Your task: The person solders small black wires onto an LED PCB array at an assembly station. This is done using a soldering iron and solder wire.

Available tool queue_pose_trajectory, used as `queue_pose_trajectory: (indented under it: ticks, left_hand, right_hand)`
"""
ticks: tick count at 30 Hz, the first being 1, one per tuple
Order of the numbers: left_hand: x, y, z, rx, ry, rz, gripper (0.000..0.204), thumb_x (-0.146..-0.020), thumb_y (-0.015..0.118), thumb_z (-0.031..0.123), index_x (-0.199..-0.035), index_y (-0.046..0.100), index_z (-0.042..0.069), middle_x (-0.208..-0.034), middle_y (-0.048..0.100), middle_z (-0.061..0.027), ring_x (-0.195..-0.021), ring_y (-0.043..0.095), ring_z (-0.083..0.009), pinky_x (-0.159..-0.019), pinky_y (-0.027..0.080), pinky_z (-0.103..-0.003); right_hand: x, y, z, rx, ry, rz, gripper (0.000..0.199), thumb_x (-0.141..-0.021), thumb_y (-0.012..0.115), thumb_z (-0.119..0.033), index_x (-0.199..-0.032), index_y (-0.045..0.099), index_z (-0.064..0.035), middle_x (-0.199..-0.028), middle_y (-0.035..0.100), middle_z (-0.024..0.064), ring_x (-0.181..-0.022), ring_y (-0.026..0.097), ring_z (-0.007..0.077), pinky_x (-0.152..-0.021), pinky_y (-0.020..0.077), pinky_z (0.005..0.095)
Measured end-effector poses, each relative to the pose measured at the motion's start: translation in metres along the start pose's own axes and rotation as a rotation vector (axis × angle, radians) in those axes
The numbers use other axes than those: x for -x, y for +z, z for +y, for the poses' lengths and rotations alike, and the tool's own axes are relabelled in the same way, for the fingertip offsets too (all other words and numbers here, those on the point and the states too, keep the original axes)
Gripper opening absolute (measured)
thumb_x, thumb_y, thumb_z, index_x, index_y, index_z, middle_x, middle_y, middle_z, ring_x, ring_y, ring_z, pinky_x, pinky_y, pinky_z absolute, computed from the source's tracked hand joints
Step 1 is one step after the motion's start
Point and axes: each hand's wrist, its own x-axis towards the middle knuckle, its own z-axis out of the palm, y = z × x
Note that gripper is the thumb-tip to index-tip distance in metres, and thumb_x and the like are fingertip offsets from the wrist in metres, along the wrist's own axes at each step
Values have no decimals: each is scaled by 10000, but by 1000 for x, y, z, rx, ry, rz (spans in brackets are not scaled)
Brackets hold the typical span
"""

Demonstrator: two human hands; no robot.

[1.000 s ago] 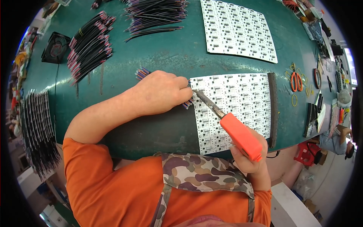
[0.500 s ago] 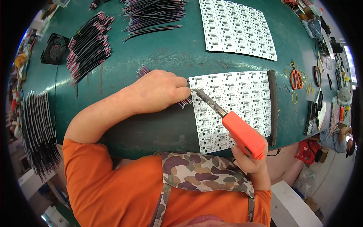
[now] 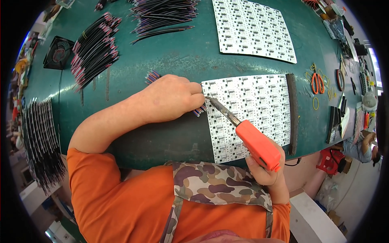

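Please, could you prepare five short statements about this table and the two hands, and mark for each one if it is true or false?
1. The right hand holds a red-handled soldering iron, and the left hand is closed. True.
2. The left hand is empty. False: it holds a bundle of thin wires.
3. The soldering iron's tip is near the left edge of the nearer circuit-board sheet. True.
4. Nothing lies to the right of that sheet. False: orange-handled scissors lie there, among other things.
5. A second white sheet lies farther away on the green table. True.
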Motion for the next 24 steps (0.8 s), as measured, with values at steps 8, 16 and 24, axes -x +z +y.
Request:
queue_pose_trajectory:
  ticks: [8,16,24]
  left_hand:
    - [-1,-2,7,-50,-63,-61,152,-786,580,121,-914,605,43,-789,579,-78,-727,628,-270,-646,526,-386]
    - [3,-5,5,161,-133,56,264,-739,670,35,-1002,645,44,-817,569,-101,-808,612,-306,-674,501,-410]
    - [6,-35,7,18,-223,114,320,-761,706,40,-1075,668,85,-831,593,-84,-760,609,-304,-631,486,-402]
  right_hand:
    - [8,2,3,14,-3,44,360,-728,694,-30,-1077,644,42,-1050,673,201,-843,689,336,-746,551,367]
    - [22,-1,10,-115,64,147,379,-710,684,-41,-1076,642,50,-1037,669,205,-820,683,343,-739,545,358]
    - [31,-4,18,-103,36,203,387,-702,688,-38,-1076,642,52,-1043,664,206,-834,679,340,-748,534,365]
